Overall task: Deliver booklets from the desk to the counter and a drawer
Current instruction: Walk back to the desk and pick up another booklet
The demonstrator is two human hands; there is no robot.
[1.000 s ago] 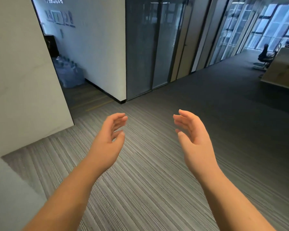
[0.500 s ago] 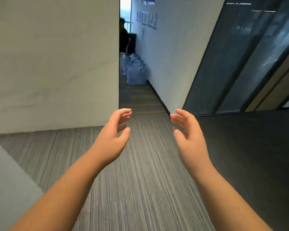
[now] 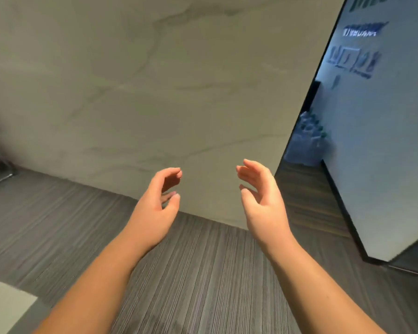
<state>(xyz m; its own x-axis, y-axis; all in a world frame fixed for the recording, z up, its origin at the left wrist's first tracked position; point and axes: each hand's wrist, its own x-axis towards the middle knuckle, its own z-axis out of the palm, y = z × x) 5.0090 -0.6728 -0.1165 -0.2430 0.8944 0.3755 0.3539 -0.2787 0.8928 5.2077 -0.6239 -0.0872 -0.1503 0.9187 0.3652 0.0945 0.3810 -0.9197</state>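
Observation:
My left hand [image 3: 158, 201] and my right hand [image 3: 261, 196] are raised in front of me, palms turned toward each other, fingers loosely curled and apart. Neither hand holds anything. No booklet, desk, counter or drawer shows in the head view.
A pale marble-look wall [image 3: 155, 92] fills the view ahead and stands close. A corridor [image 3: 307, 189] opens on the right beside a white wall [image 3: 384, 141] with signs, and bagged water bottles [image 3: 307, 138] stand along it. Grey striped carpet [image 3: 203, 273] covers the floor. A pale surface corner [image 3: 3, 307] juts in at bottom left.
The view has swung left: the glass partitions and open office have left the frame, and the marble wall now fills it. Both hands keep the same open pose.

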